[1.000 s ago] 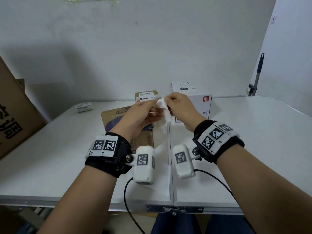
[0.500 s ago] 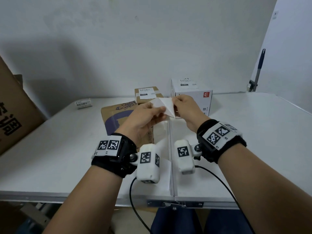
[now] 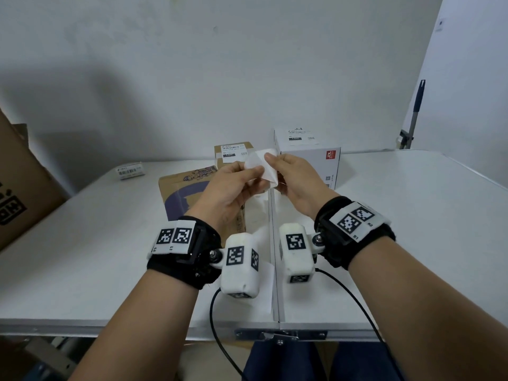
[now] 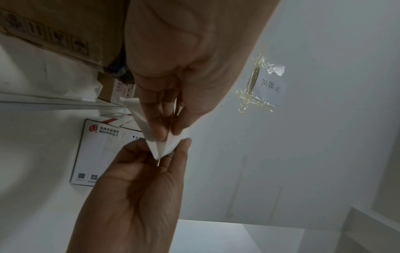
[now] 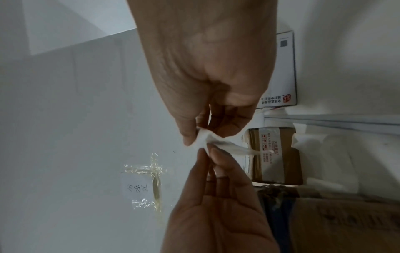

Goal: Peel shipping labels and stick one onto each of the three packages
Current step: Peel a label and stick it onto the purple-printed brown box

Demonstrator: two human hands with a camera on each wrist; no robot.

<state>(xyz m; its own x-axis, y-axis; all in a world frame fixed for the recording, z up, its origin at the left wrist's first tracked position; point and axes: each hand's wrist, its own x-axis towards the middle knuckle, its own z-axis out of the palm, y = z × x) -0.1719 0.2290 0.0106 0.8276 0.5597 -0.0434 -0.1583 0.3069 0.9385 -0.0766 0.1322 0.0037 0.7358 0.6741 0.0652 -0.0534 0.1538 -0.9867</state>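
Observation:
A white shipping label sheet (image 3: 268, 177) hangs in the air between both hands, above the table's middle. My left hand (image 3: 254, 174) pinches its left part and my right hand (image 3: 270, 163) pinches the top corner. In the left wrist view the sheet (image 4: 164, 145) splits into two layers at the fingertips. The right wrist view shows it (image 5: 204, 141) bunched between thumb and finger. Behind the hands stand a small brown box (image 3: 233, 152) and a white box (image 3: 308, 152), each with a label on top. A larger brown box (image 3: 178, 193) with purple print lies under my left hand.
A loose printed label (image 3: 131, 171) lies at the table's far left. A big cardboard carton (image 3: 19, 182) leans at the left edge. White backing paper (image 3: 265, 281) lies near the front by the table seam (image 3: 275, 257). A pole (image 3: 415, 114) stands at the far right.
The sheet was bunched between the hands a second ago; it now spreads out flatter, with its layers parting. Both hands stay close together above the boxes.

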